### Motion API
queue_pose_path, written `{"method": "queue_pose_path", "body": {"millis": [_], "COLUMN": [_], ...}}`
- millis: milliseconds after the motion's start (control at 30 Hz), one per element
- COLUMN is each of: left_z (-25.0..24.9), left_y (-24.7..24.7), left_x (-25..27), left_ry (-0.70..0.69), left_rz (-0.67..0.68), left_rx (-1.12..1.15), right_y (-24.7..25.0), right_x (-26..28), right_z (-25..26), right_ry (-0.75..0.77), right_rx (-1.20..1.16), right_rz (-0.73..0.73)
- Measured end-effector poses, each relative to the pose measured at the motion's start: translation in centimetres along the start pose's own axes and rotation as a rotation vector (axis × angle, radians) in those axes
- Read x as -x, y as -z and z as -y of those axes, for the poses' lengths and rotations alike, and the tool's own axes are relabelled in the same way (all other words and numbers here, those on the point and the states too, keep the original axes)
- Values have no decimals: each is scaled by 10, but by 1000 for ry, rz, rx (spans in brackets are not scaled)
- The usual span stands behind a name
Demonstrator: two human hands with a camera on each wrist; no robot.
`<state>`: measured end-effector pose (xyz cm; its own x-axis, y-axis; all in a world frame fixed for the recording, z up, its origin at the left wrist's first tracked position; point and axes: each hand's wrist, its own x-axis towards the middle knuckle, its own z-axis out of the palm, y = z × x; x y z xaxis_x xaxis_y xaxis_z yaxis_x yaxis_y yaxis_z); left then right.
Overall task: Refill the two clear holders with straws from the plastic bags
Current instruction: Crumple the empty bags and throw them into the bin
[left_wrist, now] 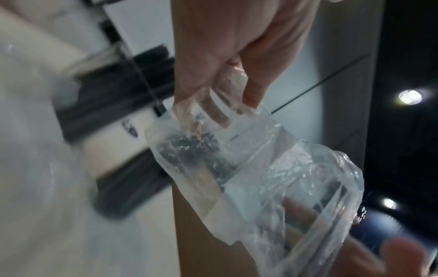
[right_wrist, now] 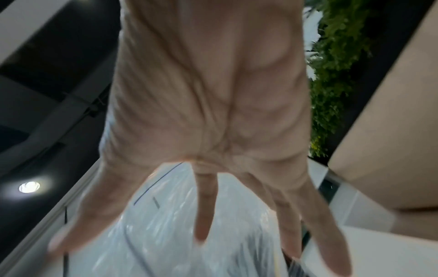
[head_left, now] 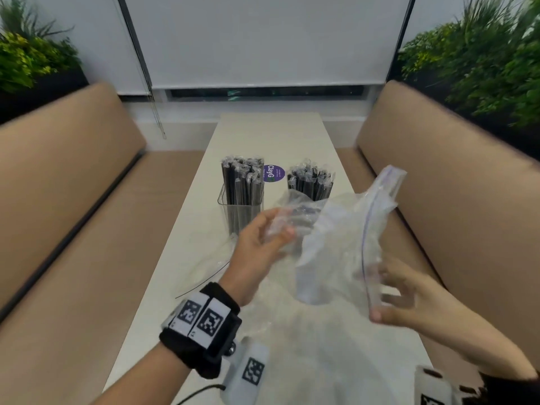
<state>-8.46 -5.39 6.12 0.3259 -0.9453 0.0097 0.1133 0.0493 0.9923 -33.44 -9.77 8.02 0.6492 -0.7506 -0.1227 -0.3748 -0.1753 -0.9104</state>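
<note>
Left hand [head_left: 263, 241] pinching the empty zip bag [head_left: 344, 229], right hand [head_left: 409, 293] spread wide beside it; risk of swinging plastic toppling the nearer straw holder [head_left: 241, 211]

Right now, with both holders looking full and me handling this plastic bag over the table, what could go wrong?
The crumpled clear zip-top plastic bag hangs right in front of the shorter clear holder of black wrapped straws; swinging it could tip that holder.

Only the left hand pinches the bag; the right hand is spread open at the zip edge, so the bag may slip.

The taller clear holder of black straws stands near the left wrist and might get knocked.
</note>
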Motion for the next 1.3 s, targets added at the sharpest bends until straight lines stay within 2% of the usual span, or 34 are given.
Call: {"method": "queue_pose_path", "body": {"millis": [33,100,167,200,267,300,367,433,500,600,700,767,833,867,933,1000,1067,1100,1233,1300], "left_z": [-5,-15,-26,-31,-41,-47,-65,-83,-94,-97,-93,-80,-64,-57,-45,-32,-16,-11,-16,-21], "left_y": [10,30,44,47,46,45,50,66,92,138,175,187,181,176,166,162,161,160,167,178], "left_x": [-2,-1,6,11,23,29,37,44,49,52,56,56,56,53,47,40,36,34,25,14], "left_ry": [-68,-212,-368,-449,-584,-629,-695,-724,-684,-513,-341,-177,-27,48,197,287,310,294,91,60], "left_rz": [-20,-30,1,44,130,142,91,25,-15,-129,-263,-215,-79,-34,13,66,121,96,-152,-233], "left_rx": [-63,-222,-488,-613,-727,-727,-684,-664,-659,-606,-326,-311,-449,-447,-325,-286,-263,-238,-127,-143], "right_y": [0,2,-2,-8,-25,-33,-43,-41,-33,-30,-42,-57,-70,-74,-79,-84,-87,-88,-83,-87], "right_x": [-6,-15,-21,-23,-33,-41,-60,-74,-79,-82,-86,-91,-95,-98,-104,-110,-115,-115,-116,-119], "right_z": [4,18,38,50,72,77,74,66,61,55,43,39,42,44,48,47,43,42,31,21], "right_ry": [28,108,269,364,488,461,292,204,163,127,91,92,104,111,102,78,56,51,-15,-68], "right_rx": [27,-35,-18,78,394,553,734,673,406,-61,-394,-456,-483,-493,-495,-505,-533,-549,-589,-582], "right_rz": [-56,-290,-472,-496,-412,-332,-139,-40,5,31,5,29,75,113,191,254,300,324,296,220]}}
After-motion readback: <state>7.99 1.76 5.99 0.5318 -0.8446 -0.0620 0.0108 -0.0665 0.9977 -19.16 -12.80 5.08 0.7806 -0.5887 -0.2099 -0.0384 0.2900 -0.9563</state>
